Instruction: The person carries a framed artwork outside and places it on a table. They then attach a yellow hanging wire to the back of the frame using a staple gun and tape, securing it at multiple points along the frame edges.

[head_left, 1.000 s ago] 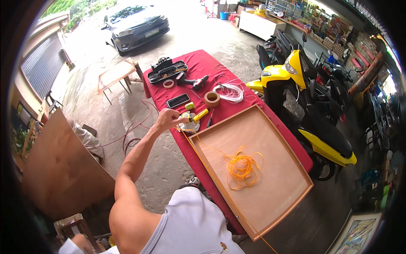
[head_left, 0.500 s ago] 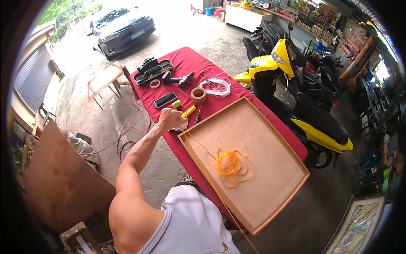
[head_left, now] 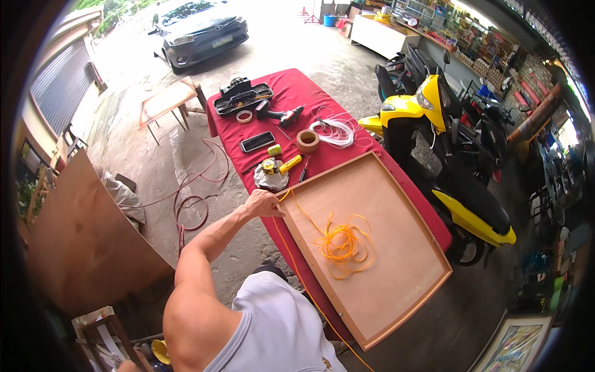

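Note:
My left hand [head_left: 263,203] is closed at the near-left corner of a shallow wooden frame [head_left: 353,315] with a flat tan panel. Its fingers pinch an orange cord [head_left: 287,193] at the frame's edge. One length of cord runs down along the frame's left side toward me; another leads to a loose tangled coil [head_left: 341,243] on the panel. Just beyond the hand lie a crumpled whitish bag [head_left: 271,180] and a yellow tool [head_left: 290,164], with a small screwdriver [head_left: 304,168] beside them. My right hand is out of sight.
The red-covered table [head_left: 297,93] also bears a phone [head_left: 257,142], brown tape roll [head_left: 307,141], cordless drill [head_left: 282,116], toolbox [head_left: 242,99] and white cord coil [head_left: 334,132]. A yellow motorbike [head_left: 427,111] stands to the right, a plywood sheet [head_left: 93,242] to the left.
My left hand has drawn back toward me, from beside the yellow tool to the frame's corner, uncovering the whitish bag. The view has shifted slightly.

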The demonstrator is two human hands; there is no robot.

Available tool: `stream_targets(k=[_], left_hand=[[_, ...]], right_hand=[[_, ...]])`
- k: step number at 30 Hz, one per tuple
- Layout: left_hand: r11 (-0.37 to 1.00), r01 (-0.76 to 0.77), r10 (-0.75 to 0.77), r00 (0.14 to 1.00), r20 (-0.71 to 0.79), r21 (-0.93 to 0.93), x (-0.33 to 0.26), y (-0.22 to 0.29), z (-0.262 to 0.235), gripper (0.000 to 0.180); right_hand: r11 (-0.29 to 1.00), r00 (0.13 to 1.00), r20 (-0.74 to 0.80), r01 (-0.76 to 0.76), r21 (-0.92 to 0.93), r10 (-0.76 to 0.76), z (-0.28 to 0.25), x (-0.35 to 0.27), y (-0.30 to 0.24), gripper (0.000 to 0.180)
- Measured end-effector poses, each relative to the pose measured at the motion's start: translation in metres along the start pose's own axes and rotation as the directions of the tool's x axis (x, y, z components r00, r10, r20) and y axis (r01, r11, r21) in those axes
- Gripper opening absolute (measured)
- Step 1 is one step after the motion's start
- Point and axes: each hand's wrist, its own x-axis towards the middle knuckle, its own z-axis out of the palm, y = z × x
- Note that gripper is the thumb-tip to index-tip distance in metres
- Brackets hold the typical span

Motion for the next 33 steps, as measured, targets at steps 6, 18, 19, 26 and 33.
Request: stream_targets(k=[6,18,19,26,33], left_hand=[[0.984,-0.177,0.176,0.984,0.004,0.035,-0.021,-0.026,0.021,0.054],[0.504,-0.269,0.321,0.94,-0.112,-0.821,-0.082,0.102,-0.002,0.053],[0.376,-0.226,0.314,0.944,-0.106,-0.899,-0.093,0.117,-0.014,0.052],[-0.158,-0.132,-0.1,0.988,-0.117,-0.979,-0.169,0.1,-0.044,0.058],[0.49,-0.237,-0.274,0.872,-0.406,-0.839,-0.215,0.013,-0.104,0.013]], right_hand=[[0.988,0.983,-0.105,0.141,-0.07,-0.148,0.044,-0.038,-0.042,0.021],[0.824,0.739,0.39,-0.402,-0.399,0.549,0.24,-0.311,0.073,0.021],[0.779,0.634,0.458,-0.443,-0.444,0.622,0.25,-0.357,0.099,0.019],[0.884,0.202,0.911,0.241,-0.401,0.358,0.287,-0.556,0.163,0.031],[0.836,-0.151,0.875,0.405,-0.37,0.461,0.306,-0.63,0.137,0.025]])
